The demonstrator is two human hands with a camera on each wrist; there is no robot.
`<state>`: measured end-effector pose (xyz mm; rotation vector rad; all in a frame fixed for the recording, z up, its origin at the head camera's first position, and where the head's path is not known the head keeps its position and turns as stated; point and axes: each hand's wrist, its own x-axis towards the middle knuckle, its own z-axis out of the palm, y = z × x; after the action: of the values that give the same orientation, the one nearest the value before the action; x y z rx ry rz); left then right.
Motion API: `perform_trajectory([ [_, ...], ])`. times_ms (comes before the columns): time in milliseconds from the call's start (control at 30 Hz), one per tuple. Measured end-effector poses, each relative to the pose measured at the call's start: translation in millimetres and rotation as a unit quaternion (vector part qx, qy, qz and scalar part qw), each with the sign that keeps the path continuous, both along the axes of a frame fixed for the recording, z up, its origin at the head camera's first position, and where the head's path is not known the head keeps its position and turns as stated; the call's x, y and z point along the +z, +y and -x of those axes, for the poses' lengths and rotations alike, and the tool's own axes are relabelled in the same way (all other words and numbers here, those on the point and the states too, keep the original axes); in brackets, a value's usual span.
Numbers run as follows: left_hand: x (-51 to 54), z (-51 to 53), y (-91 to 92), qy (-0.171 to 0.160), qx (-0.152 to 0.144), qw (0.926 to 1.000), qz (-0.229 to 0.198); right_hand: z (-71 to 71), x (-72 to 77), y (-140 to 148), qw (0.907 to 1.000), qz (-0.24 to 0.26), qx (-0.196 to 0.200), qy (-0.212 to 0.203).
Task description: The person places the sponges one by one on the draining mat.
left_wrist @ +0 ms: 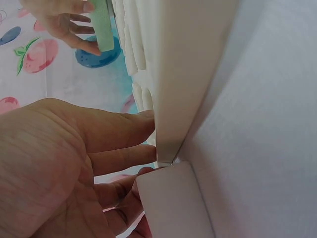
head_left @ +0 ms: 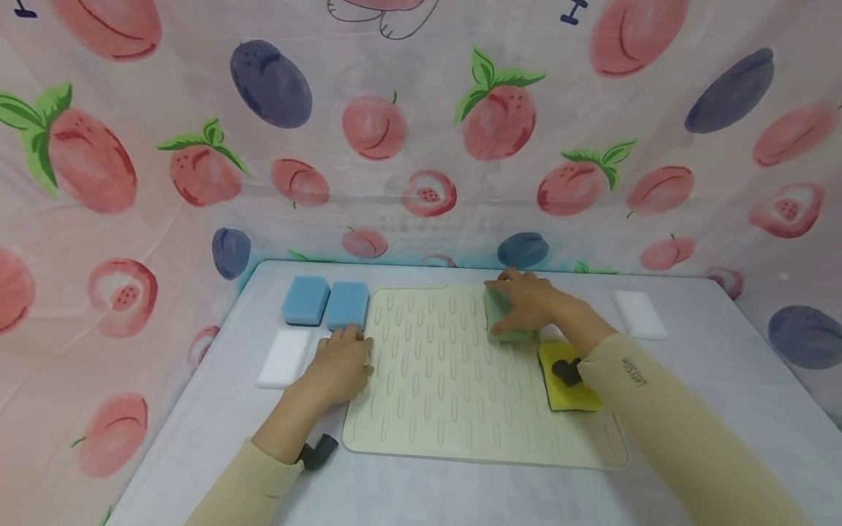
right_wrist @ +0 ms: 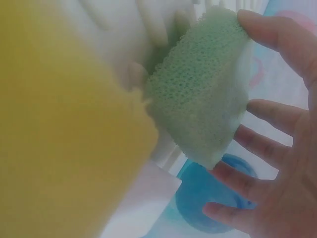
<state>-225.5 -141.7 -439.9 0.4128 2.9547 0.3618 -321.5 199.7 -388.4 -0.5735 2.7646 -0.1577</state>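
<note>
My right hand (head_left: 526,299) holds a green sponge (right_wrist: 198,89) by its edges, thumb on one side and fingertips on the other, at the mat's back right part. In the left wrist view, the same green sponge (left_wrist: 102,27) shows at the top in that hand. My left hand (head_left: 338,365) touches the left edge of the cream ribbed mat (head_left: 421,394) with thumb and fingertips, its fingers loosely bent. Beside that hand lies a white sponge (head_left: 283,358). A yellow sponge (head_left: 572,398) with a dark underside rests on the mat beneath my right forearm and fills much of the right wrist view.
Two blue sponges, an outer one (head_left: 306,299) and an inner one (head_left: 347,305), lie left of the mat at the back. Another white sponge (head_left: 639,315) lies at the right. A fruit-printed cloth (head_left: 421,146) hangs behind the white table (head_left: 197,438).
</note>
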Motion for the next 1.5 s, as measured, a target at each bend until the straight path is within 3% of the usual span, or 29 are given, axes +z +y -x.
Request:
perform_trajectory([
  [667, -0.7, 0.9, -0.2, 0.001, -0.001, 1.0000, -0.001, 2.9, -6.1, -5.9, 0.9997, -0.006, -0.006, -0.023],
  [1500, 1.6, 0.7, 0.0, -0.004, -0.001, 1.0000, 0.002, -0.6, -6.4, -3.8, 0.9997, -0.020, -0.004, -0.012],
])
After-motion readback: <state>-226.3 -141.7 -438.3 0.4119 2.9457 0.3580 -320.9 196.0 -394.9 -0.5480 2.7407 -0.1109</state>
